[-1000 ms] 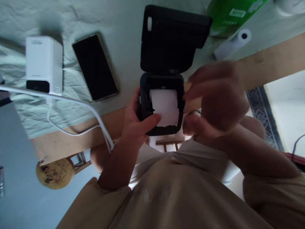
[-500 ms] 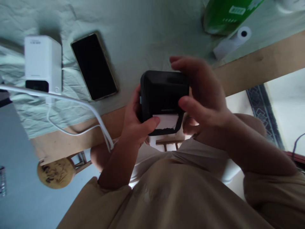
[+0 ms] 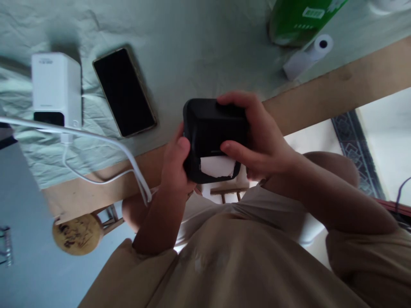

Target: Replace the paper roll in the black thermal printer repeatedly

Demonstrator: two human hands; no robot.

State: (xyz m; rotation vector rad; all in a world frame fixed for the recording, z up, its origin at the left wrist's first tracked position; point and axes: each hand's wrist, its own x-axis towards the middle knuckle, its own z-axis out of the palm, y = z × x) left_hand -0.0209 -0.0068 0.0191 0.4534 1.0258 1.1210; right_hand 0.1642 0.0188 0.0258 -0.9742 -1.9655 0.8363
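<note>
Between my hands is a small black receipt printer (image 3: 205, 124), held over the table's front edge. A strip of white paper (image 3: 218, 166) with a ragged edge shows at its near side. My left hand (image 3: 175, 164) grips the printer's left side, its thumb along the edge and the other fingers mostly hidden. On the right, my right hand (image 3: 261, 137) wraps that side, with the thumb on the top face near the slot and a finger on the far edge. Its remaining fingers are partly hidden underneath.
On the green cloth (image 3: 192, 42) lie a phone (image 3: 125, 92), a white power bank (image 3: 56, 85) with a white cable (image 3: 118, 143), a white paper roll (image 3: 310, 55) and a green package (image 3: 302, 21). Below the table stands a round stool (image 3: 77, 233).
My right hand has come in from beside the printer and closed on its right side. The left thumb has moved off the paper to the printer's left edge. The printer has shifted slightly left.
</note>
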